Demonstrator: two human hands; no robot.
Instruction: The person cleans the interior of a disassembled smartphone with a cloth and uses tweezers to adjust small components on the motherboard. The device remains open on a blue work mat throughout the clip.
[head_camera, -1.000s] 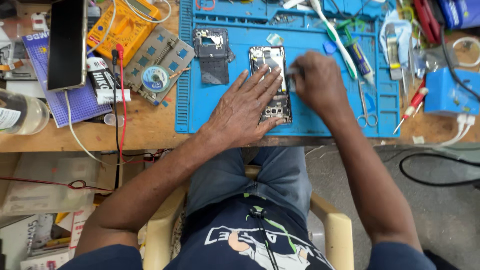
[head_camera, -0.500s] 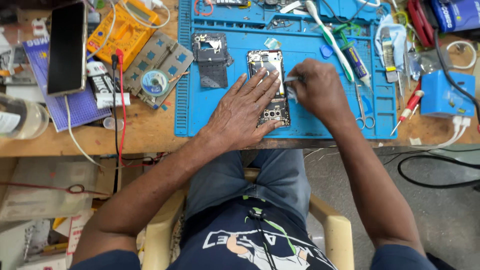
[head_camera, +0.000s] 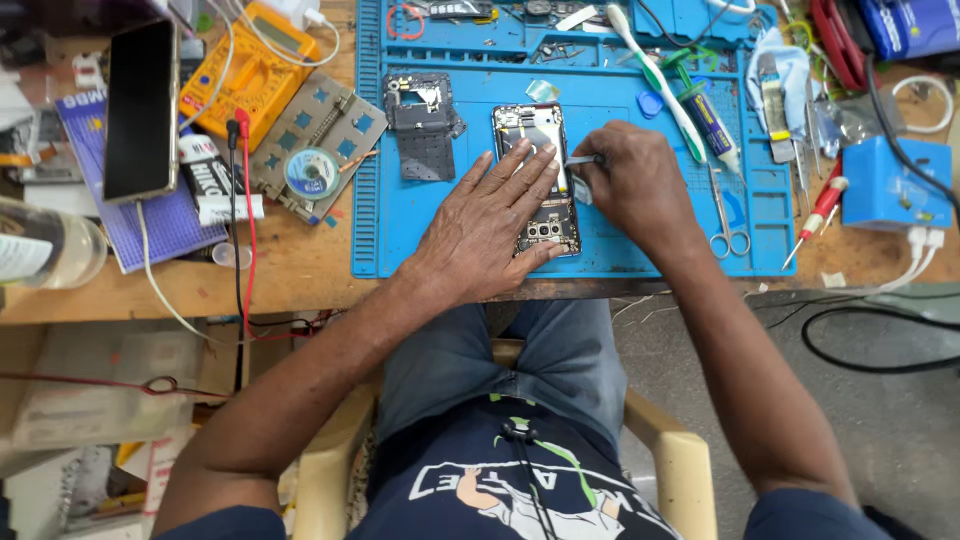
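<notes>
At the far left of our bench a black slab phone with a dark screen leans on its white cable, and beside it the yellow boxy multimeter trails red and black leads toward the bench edge; a snagged lead could drag either one off. Next comes a grey metal fixture plate carrying a small spool of solder wire, then the blue silicone repair mat with a removed dark phone frame lying on it.

Our left hand lies flat, fingers spread, pinning the opened black phone with its bare circuit board near the mat's middle. If that pressure shifts, we judge the phone could skate and the tool could gouge a connector.

Our right hand pinches a slim metal tool, its tip on the phone's right edge. A slip there could tear a flex cable. Further right, small steel scissors and a red-handled screwdriver sit close to our forearm, easily knocked.
</notes>
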